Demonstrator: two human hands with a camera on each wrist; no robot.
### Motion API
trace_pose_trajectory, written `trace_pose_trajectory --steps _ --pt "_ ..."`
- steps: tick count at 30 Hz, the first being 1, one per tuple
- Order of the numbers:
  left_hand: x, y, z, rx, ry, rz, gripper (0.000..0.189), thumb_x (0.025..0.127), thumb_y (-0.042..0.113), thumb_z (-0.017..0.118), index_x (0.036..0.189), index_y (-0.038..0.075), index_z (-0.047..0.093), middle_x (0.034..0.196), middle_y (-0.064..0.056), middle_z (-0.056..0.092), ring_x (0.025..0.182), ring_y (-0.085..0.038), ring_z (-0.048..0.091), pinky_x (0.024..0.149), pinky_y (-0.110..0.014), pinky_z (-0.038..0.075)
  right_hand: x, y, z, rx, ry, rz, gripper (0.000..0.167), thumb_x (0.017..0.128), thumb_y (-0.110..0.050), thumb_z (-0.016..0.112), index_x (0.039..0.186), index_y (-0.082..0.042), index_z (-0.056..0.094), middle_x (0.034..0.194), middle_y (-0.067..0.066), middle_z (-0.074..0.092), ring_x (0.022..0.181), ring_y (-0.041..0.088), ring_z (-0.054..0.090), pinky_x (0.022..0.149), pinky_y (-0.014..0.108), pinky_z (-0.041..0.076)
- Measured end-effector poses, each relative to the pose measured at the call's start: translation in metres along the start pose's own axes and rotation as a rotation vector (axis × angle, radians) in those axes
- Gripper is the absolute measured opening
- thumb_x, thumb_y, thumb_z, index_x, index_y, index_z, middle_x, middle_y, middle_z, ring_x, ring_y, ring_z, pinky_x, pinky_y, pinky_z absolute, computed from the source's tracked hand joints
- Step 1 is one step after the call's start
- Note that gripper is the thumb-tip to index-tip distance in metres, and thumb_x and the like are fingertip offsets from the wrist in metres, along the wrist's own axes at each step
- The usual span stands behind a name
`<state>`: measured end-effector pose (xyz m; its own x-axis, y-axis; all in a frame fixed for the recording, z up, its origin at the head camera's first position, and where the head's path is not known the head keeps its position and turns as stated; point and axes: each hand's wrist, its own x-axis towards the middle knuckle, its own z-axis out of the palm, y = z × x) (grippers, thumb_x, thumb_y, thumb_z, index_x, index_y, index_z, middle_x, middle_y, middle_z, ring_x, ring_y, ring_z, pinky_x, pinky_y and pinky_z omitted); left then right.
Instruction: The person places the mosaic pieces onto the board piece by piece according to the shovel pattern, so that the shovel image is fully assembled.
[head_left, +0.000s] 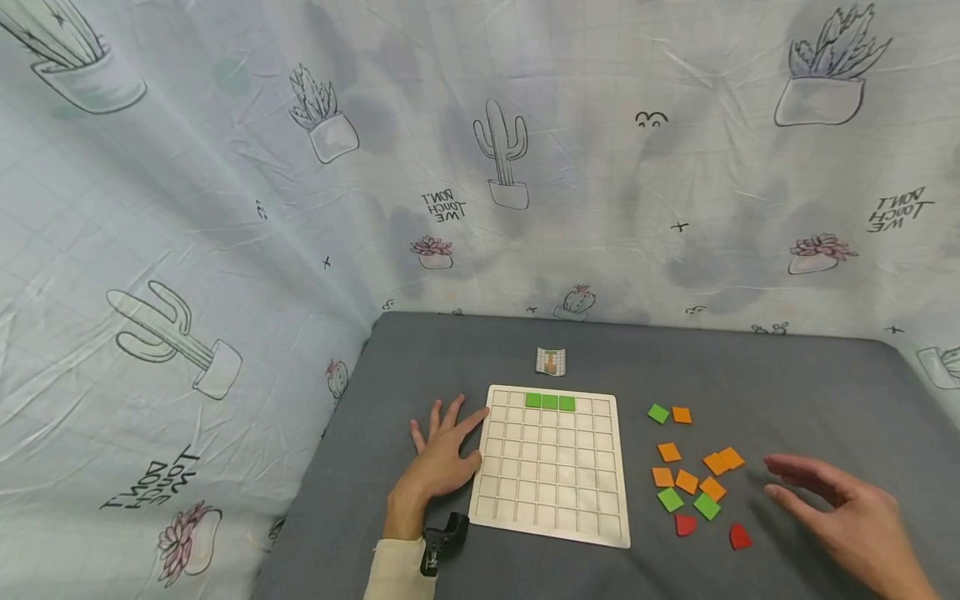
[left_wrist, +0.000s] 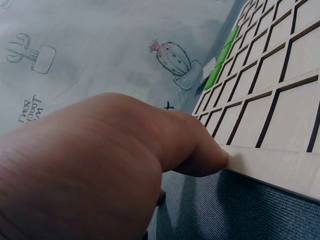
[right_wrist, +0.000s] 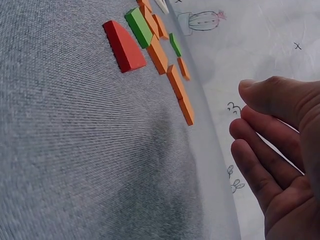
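A pale wooden grid board [head_left: 548, 473] lies on the grey table, with 3 green square tiles [head_left: 550, 402] side by side in its top row. Spread fingers of my left hand [head_left: 438, 461] rest beside the board; its index fingertip and thumb touch the left edge. In the left wrist view the thumb [left_wrist: 200, 150] presses against the wooden rim. My right hand [head_left: 855, 512] is held to the right of the loose pieces, fingers relaxed and slightly bent. Nothing lies between thumb and fingers [right_wrist: 260, 172] in the right wrist view.
Right of the board lie several orange tiles [head_left: 686, 481], 3 loose green tiles [head_left: 707, 506] and two red rounded pieces [head_left: 740, 537]. A small printed card [head_left: 551, 362] lies behind the board. A cactus-patterned curtain [head_left: 600, 167] hangs along the table's back and left sides.
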<state>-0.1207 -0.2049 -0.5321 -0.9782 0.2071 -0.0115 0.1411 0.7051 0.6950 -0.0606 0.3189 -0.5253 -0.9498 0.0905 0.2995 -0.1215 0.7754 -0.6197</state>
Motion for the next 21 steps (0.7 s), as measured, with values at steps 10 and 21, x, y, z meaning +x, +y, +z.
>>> trace_pose_trajectory --steps 10,21 --pt "0.002 -0.010 0.007 -0.026 0.045 0.032 0.070 0.092 0.015 0.063 0.161 0.028 0.058 0.179 -0.021 0.028 0.167 -0.058 0.001 0.117 -0.087 -0.021 -0.003 0.001 0.005 0.026 0.013 -0.047 0.040 0.080 -0.005 0.095 0.117 -0.009 0.081 0.109 -0.050 0.056 0.098 -0.035 0.051 0.077 -0.005 0.044" --pt "0.005 -0.016 0.015 0.043 0.057 -0.015 0.070 0.092 0.014 0.065 0.161 0.025 0.059 0.181 -0.015 0.029 0.170 -0.050 0.004 0.122 -0.083 -0.018 0.004 0.007 0.013 -0.034 -0.007 -0.040 0.041 0.078 -0.012 0.098 0.116 -0.013 0.082 0.099 -0.016 0.080 0.093 -0.035 0.051 0.073 -0.003 0.044"
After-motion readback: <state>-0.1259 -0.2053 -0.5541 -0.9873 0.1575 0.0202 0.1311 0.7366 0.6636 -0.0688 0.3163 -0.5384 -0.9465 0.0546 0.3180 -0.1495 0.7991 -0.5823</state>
